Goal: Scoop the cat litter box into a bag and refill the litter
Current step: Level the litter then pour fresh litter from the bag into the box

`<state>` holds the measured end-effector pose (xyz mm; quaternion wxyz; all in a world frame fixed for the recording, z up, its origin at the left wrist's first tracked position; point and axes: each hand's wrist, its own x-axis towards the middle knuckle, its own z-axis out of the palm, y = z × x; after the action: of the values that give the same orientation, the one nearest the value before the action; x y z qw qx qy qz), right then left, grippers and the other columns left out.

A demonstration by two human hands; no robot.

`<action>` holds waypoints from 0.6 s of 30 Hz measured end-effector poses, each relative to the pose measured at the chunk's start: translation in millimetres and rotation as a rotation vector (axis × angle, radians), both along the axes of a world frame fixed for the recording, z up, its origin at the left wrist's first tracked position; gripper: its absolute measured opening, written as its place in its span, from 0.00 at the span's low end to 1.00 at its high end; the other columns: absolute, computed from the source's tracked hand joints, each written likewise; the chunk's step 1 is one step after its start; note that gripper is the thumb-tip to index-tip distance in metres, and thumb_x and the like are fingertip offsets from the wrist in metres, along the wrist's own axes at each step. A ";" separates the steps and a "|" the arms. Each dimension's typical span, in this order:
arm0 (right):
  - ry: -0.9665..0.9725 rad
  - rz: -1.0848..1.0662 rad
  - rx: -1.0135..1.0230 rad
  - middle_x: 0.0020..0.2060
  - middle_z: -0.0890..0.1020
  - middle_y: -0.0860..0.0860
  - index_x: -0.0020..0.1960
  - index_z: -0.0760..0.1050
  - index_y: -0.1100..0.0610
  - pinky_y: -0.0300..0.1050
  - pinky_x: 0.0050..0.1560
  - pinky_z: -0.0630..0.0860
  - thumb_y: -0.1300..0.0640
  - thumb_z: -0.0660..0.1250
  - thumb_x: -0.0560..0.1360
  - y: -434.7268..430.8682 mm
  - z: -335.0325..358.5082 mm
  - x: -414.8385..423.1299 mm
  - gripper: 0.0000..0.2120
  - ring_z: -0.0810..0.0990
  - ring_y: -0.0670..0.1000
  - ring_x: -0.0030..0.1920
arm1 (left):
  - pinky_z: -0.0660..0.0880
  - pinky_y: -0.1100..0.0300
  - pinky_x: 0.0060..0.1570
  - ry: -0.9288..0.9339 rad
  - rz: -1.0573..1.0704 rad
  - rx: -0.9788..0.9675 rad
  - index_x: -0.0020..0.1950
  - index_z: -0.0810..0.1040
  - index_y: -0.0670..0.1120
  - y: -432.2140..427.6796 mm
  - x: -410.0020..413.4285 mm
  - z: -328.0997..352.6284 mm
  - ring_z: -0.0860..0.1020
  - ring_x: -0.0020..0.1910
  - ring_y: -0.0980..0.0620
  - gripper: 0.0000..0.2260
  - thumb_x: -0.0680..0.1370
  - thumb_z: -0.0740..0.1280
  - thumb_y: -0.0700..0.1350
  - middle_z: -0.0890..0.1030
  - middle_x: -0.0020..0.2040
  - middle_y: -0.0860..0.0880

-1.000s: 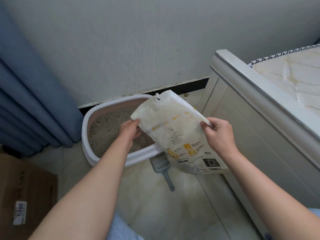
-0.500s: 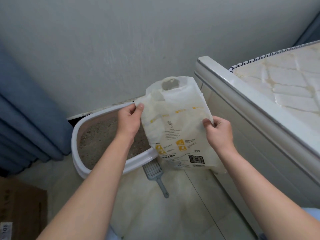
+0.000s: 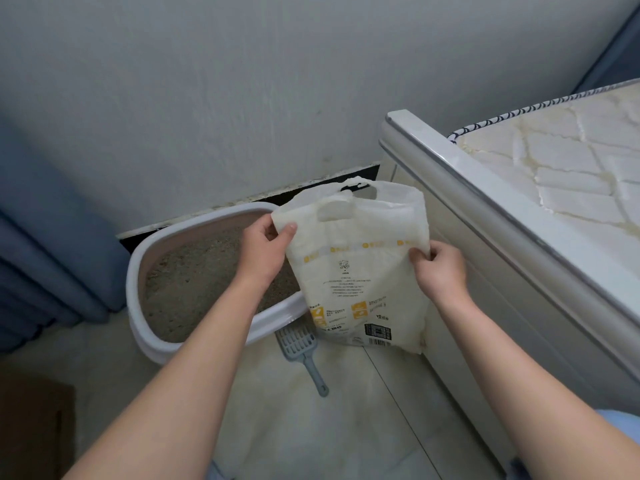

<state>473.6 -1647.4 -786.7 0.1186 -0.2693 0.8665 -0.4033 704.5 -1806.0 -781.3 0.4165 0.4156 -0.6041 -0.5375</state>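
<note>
Left grip and right grip each pinch the litter bag by its upper sides. Such thin pinches could slip on tipping, spilling litter beside the litter box.

A pale grey, rough-textured wall is filling the top of the frame, with a dark baseboard running along its foot. Blue curtain folds are hanging down the left edge. On the right, a white bed frame is slanting from centre to lower right, carrying a quilted, yellow-stained mattress. Pale marbled floor tiles are covering the bottom, and a brown cardboard box is sitting in the lower left corner. Soft, even light is falling throughout.
</note>
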 end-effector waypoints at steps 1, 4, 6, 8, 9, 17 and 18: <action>-0.001 -0.009 -0.011 0.30 0.77 0.55 0.38 0.75 0.63 0.46 0.34 0.66 0.55 0.67 0.75 0.2 -0.9 -2.0 0.12 0.73 0.53 0.33 | 0.76 0.69 0.43 -0.035 -0.019 0.027 0.58 0.81 0.48 -0.3 0.3 -2.3 0.81 0.45 0.65 0.09 0.79 0.71 0.40 0.83 0.49 0.57; -0.004 -0.016 -0.004 0.35 0.82 0.58 0.40 0.77 0.63 0.47 0.36 0.71 0.53 0.68 0.75 0.8 -4.8 -5.4 0.12 0.78 0.58 0.36 | 0.77 0.60 0.50 -0.201 -0.098 0.123 0.60 0.81 0.48 0.2 2.3 -10.3 0.81 0.51 0.57 0.12 0.76 0.74 0.42 0.83 0.52 0.54; -0.003 -0.014 0.014 0.36 0.83 0.58 0.42 0.78 0.63 0.49 0.39 0.75 0.53 0.68 0.75 0.1 -6.9 -6.7 0.12 0.81 0.60 0.40 | 0.76 0.57 0.51 -0.288 -0.150 0.155 0.58 0.81 0.49 2.6 3.1 -14.6 0.80 0.50 0.58 0.12 0.76 0.75 0.43 0.83 0.51 0.55; -0.008 -0.005 0.030 0.37 0.84 0.58 0.42 0.79 0.62 0.50 0.41 0.77 0.52 0.68 0.75 -0.1 -6.9 -6.6 0.12 0.82 0.61 0.41 | 0.74 0.58 0.50 -0.358 -0.211 0.185 0.57 0.80 0.50 6.9 2.8 -18.0 0.79 0.48 0.58 0.11 0.76 0.75 0.43 0.81 0.48 0.57; -0.006 -0.002 0.035 0.37 0.84 0.57 0.42 0.79 0.62 0.50 0.41 0.76 0.52 0.68 0.76 0.2 -6.5 -6.4 0.12 0.82 0.61 0.42 | 0.74 0.58 0.50 -0.380 -0.226 0.190 0.57 0.81 0.50 8.6 2.5 -20.9 0.79 0.49 0.56 0.11 0.76 0.75 0.43 0.81 0.48 0.57; 0.069 0.063 -0.089 0.26 0.71 0.49 0.34 0.70 0.62 0.46 0.32 0.63 0.52 0.68 0.76 6.0 11.9 -0.6 0.18 0.68 0.53 0.30 | 0.81 0.45 0.45 -0.330 -0.060 0.012 0.40 0.83 0.49 19.8 -9.4 -3.4 0.84 0.43 0.48 0.05 0.75 0.73 0.43 0.86 0.40 0.49; 0.091 0.069 -0.116 0.25 0.68 0.48 0.32 0.67 0.60 0.46 0.31 0.61 0.53 0.68 0.77 6.0 17.0 0.0 0.19 0.65 0.51 0.30 | 0.81 0.45 0.44 -0.300 -0.046 0.002 0.40 0.84 0.49 19.4 -11.1 0.1 0.85 0.42 0.48 0.05 0.75 0.73 0.43 0.86 0.39 0.49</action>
<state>473.6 -1641.3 -769.8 0.0771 -0.3237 0.8364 -0.4356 693.3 -1786.7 -781.2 0.3087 0.4779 -0.6683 -0.4792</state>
